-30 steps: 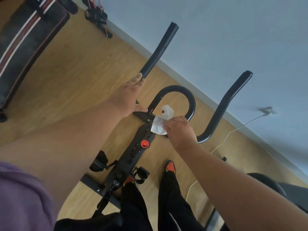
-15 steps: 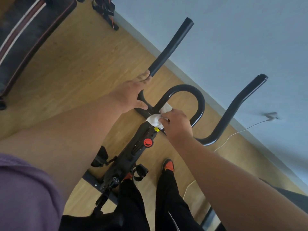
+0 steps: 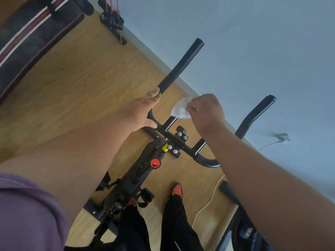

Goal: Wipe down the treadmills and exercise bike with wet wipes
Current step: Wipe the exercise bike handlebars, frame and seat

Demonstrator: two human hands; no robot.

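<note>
right hand [image 3: 206, 113] has slid up off the stem clamp to the far loop of the exercise bike [image 3: 145, 171] handlebar, fingers pinching the white wet wipe [image 3: 180, 109] there, while left hand [image 3: 143, 113] stays wrapped round the left bar.

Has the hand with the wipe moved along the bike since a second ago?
Yes. The right hand with the wipe has gone from the clamp bracket up onto the handlebar's centre loop.
</note>
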